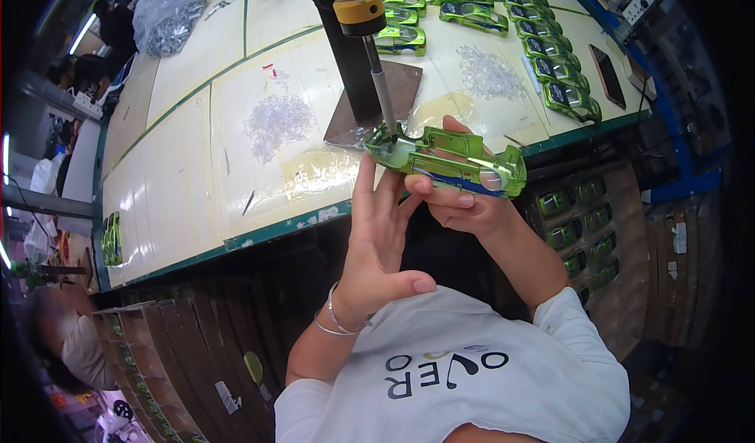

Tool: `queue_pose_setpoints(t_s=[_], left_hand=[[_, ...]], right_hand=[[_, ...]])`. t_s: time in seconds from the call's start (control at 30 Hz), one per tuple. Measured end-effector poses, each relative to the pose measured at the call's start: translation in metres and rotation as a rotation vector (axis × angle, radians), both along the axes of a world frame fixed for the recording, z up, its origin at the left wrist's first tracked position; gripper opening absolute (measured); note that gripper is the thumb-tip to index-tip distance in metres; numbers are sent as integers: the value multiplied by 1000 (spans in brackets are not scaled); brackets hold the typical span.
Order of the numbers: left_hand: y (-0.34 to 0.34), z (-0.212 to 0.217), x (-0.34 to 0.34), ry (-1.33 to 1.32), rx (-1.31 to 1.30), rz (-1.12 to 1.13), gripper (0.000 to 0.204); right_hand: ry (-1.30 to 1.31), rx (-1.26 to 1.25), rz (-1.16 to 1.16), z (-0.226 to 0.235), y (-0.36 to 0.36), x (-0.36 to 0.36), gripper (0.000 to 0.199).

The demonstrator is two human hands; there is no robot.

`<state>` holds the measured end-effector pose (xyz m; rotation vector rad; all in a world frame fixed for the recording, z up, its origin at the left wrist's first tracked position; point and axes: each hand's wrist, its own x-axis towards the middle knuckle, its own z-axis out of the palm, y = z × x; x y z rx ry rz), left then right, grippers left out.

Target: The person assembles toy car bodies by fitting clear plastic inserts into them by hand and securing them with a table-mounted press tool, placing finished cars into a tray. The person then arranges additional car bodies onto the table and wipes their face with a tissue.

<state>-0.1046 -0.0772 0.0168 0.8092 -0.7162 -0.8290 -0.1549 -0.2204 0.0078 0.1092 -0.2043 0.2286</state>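
Note:
A shiny green toy car body, hollow side partly showing, is tilted under the metal rod of a bench press. The rod's tip reaches into the left end of the shell. My right hand grips the shell from below and behind, thumb and fingers on its sides. Beneath the left end, my left hand has its fingers stretched upward against the shell, the thumb spread well apart. A yellow collar sits at the top of the rod, and a brown metal base plate lies behind the shell.
Two piles of small clear plastic parts, one left and one right, lie on the table. Rows of green car bodies stand at the back right near a phone. Trays of car bodies sit below right; stacked trays stand lower left.

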Motion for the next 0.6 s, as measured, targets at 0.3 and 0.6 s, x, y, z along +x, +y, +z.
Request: queue_pose_setpoints(t_s=[0.3, 0.6], left_hand=[[4, -16, 1, 26, 35, 12, 115], [38, -36, -2, 93, 119, 85, 65]], right_hand=[[72, -73, -85, -16, 7, -2, 59], [175, -863, -176, -14, 28, -44, 59]])
